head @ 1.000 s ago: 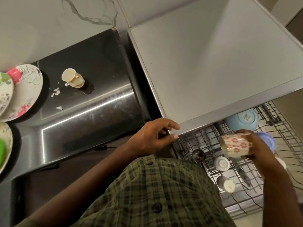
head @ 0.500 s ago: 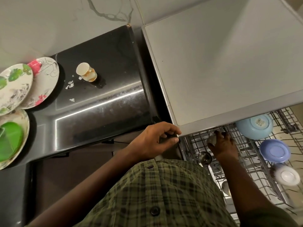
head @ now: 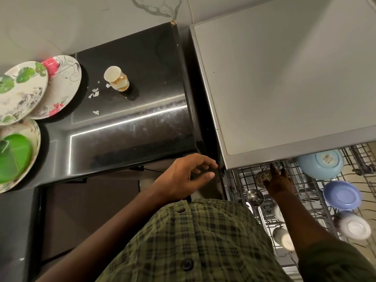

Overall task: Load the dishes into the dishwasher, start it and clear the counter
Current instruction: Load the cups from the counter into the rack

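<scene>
My right hand [head: 278, 180] reaches into the pulled-out dishwasher rack [head: 240, 180], just under the grey dishwasher top, and holds the floral mug [head: 261, 178] against the wires at the rack's back left. My left hand [head: 189, 176] hovers with loosely curled fingers at the corner where the black counter [head: 130, 137] meets the dishwasher, holding nothing. In the rack sit a light blue bowl [head: 320, 163], a purple bowl [head: 341, 195], a white bowl [head: 355, 227], a steel ladle [head: 254, 197] and two white cups [head: 283, 239]. A cream and orange cup [head: 117, 78] stands on the counter.
Three plates lie at the counter's left: a green-leaf plate [head: 20, 92], a red-flower plate [head: 59, 86] under it, and a plate with a green centre [head: 16, 157]. White crumbs [head: 93, 94] are scattered near the cup. The grey dishwasher top [head: 284, 78] overhangs the rack.
My right hand carried the floral mug from above the rack's middle down to its back left corner. The view shifted left, showing more plates. My left hand stayed by the corner.
</scene>
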{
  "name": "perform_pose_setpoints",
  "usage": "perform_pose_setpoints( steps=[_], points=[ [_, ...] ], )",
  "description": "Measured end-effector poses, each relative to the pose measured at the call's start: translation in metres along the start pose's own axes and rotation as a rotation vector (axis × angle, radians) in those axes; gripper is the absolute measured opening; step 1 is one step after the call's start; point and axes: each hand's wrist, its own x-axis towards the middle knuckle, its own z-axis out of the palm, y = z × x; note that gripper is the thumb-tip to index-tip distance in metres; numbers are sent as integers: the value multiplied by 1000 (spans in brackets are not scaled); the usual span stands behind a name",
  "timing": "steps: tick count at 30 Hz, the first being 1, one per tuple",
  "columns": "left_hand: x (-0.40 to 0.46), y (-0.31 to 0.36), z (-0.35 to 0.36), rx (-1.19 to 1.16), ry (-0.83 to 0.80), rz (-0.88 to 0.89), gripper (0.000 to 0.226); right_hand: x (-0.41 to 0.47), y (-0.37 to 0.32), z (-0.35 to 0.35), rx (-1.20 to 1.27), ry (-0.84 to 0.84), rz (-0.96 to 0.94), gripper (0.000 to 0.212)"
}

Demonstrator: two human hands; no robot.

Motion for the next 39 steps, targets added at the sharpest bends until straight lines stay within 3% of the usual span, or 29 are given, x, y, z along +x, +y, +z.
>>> perform_pose_setpoints(
  steps=[10, 22, 25, 28, 31, 34, 39],
  points=[
    [11, -2, -8, -25, -34, 53, 28, -5, 11, 13, 48, 65, 39, 93],
    [50, 7, -7, 0, -183, 196, 28, -69, 6, -4, 267, 399, -66, 72],
    [59, 2, -10, 7, -210, 177, 29, -98, -9, -25, 369, 579, -124, 52],
    [64, -1, -14, 10, -233, 172, 31, -136, -37, -53, 664, 849, -128, 30],
    [69, -2, -20, 2, -219, 169, 30, -163, -70, -82, 756, 972, -297, 24],
    [70, -7, -28, -12, -164, 175, 28, -168, -106, -101, 627, 934, -551, 24],
    [68, -29, -54, 51, 10, 171, 27, -161, -187, -110, 426, 590, -835, 34]
  ],
)
